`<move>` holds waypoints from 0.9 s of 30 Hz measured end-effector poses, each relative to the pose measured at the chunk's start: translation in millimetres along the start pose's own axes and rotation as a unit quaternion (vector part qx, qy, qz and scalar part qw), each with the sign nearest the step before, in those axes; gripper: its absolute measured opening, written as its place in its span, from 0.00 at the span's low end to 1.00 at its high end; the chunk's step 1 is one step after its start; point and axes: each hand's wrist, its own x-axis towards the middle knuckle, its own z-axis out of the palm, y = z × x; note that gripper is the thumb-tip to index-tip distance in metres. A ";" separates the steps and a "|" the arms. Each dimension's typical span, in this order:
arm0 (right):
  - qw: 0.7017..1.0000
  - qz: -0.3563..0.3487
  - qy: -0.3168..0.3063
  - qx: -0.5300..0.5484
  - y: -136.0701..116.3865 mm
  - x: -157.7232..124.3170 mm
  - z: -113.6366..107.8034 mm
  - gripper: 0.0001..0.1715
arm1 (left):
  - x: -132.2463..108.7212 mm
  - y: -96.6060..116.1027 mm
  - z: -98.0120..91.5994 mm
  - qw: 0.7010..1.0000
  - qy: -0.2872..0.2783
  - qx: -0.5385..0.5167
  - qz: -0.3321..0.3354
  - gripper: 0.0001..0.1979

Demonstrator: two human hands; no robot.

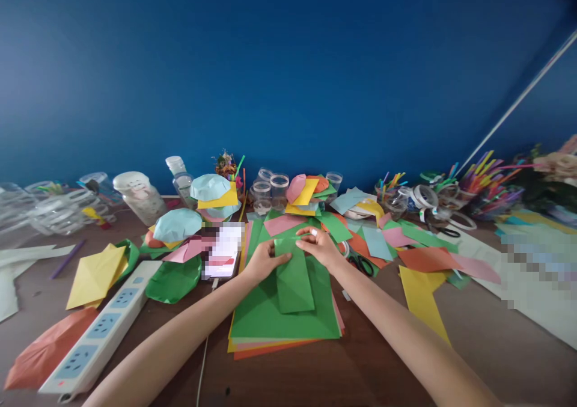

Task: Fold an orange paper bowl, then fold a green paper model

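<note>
Folded green paper strip (294, 282) lay on top of coloured paper stack (255, 317), its upper end held between both hands. Left hand (265, 261) narrow, pinching strip's left side. Right hand (319, 246) narrow, fingertips (303, 244) on top edge. Strip looked light, thin, soft: likely to bend and crease easily, little stiffness away from fold. Best hold seemed at folded edge, between thumb and fingers. Scissors (360, 266) just beside right hand. White power strip (99, 326) well left.

Folded paper (293, 281) plain green; paper stack (261, 317) edged yellow, pink, orange; power strip (101, 329) white, blue-panelled.
</note>
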 end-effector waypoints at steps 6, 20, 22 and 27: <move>0.999 -0.031 0.015 0.002 6.2 1.7 1.0 0.18 | -0.3 -2.3 -0.5 1.000 -0.002 -0.012 -0.007 0.23; 0.999 -0.037 0.006 -0.015 8.0 0.9 2.0 0.16 | -1.3 -2.5 -0.4 0.999 0.023 -0.013 -0.022 0.22; 0.999 -0.035 0.005 -0.013 7.9 0.9 1.8 0.16 | -1.3 -2.5 -0.3 0.999 0.022 -0.015 -0.022 0.22; 0.999 -0.030 0.004 -0.009 9.5 1.6 1.1 0.16 | -1.8 -1.3 -0.2 1.000 0.023 -0.009 -0.020 0.20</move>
